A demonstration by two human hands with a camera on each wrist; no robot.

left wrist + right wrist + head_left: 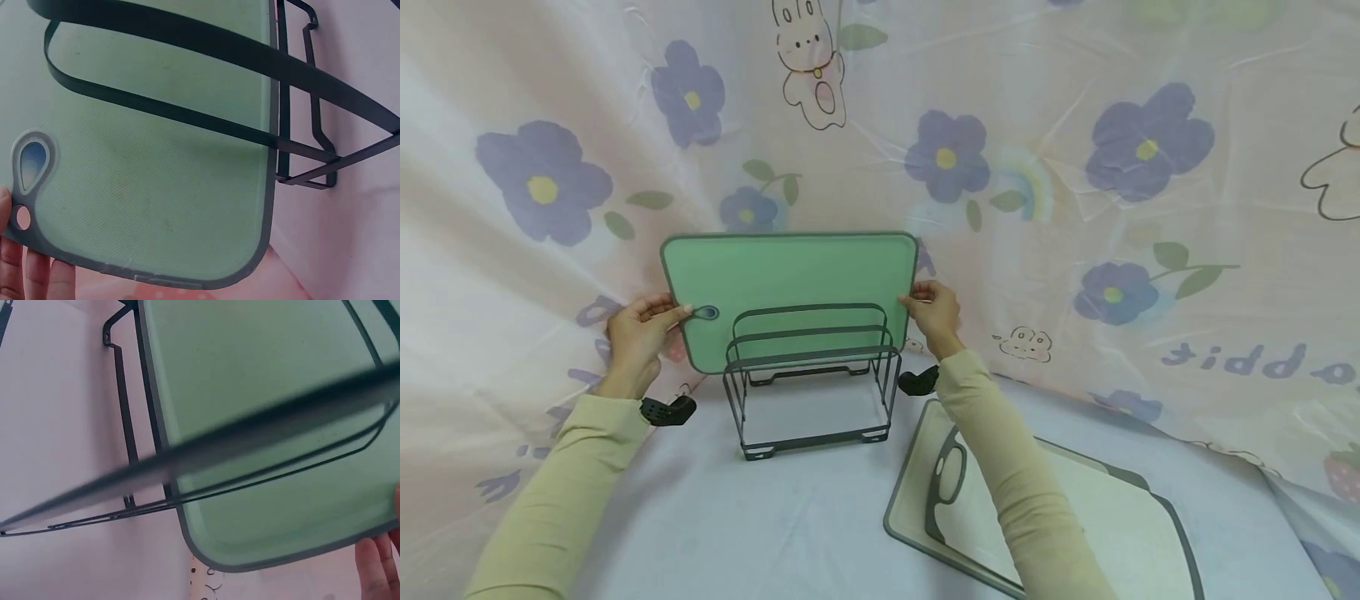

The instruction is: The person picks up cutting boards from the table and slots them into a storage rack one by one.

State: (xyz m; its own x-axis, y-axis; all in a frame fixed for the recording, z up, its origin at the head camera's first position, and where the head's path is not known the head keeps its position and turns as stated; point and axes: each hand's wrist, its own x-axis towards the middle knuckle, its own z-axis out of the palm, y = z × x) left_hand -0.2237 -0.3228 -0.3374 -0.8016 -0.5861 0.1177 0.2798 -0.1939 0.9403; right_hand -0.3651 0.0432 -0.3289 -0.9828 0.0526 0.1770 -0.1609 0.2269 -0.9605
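Note:
A green cutting board [790, 271] with a grey rim stands upright at the back of a dark metal rack [812, 360]. The rack's visible hoops cross in front of the board's lower part. At the board's left edge, my left hand [638, 337] pinches the rim beside the teardrop-shaped inset [34, 164], thumb on the near face and fingers behind. My right hand [934, 312] grips the opposite edge the same way. Its fingertips [370, 565] show behind the grey rim in the right wrist view.
Right of the rack, a pale cutting board [1105, 508] with a grey handle lies flat on the white tabletop [737, 525], on top of another grey-rimmed board [917, 492]. My right forearm passes over them. A flower-printed curtain [1015, 92] hangs close behind the rack.

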